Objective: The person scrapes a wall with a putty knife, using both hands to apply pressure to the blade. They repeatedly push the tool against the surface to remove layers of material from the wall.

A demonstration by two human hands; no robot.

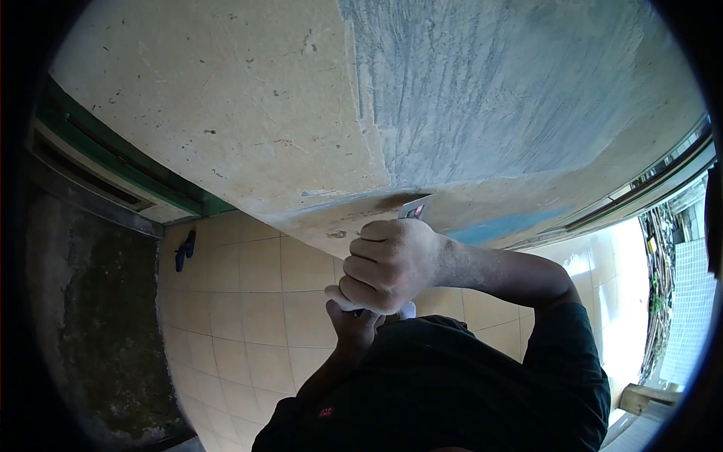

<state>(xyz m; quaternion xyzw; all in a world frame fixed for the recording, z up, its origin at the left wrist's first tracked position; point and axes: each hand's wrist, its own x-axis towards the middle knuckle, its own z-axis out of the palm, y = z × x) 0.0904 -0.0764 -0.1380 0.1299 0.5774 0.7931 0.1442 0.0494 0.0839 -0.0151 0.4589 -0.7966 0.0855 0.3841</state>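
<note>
A scraper [416,206] with a flat metal blade and a red-and-dark label meets the wall [294,98] just below a blue-grey patch [482,90]. My right hand [393,260], dusted pale, is closed in a fist around its handle, which the fingers hide. Just beneath it, my left hand [352,325] is closed too, close against the right fist and around the lower part of the handle. Only a little of something dark shows between the two hands. Elsewhere the wall is beige, with chips and small pits.
Beige tiles [260,301] cover the floor below the wall. Dark slippers [184,251] lie at the left, by a green-edged door frame [120,154]. Left of the tiles is a dark, stained surface [105,324]. Bright light and a pile of sticks [659,279] show at the right.
</note>
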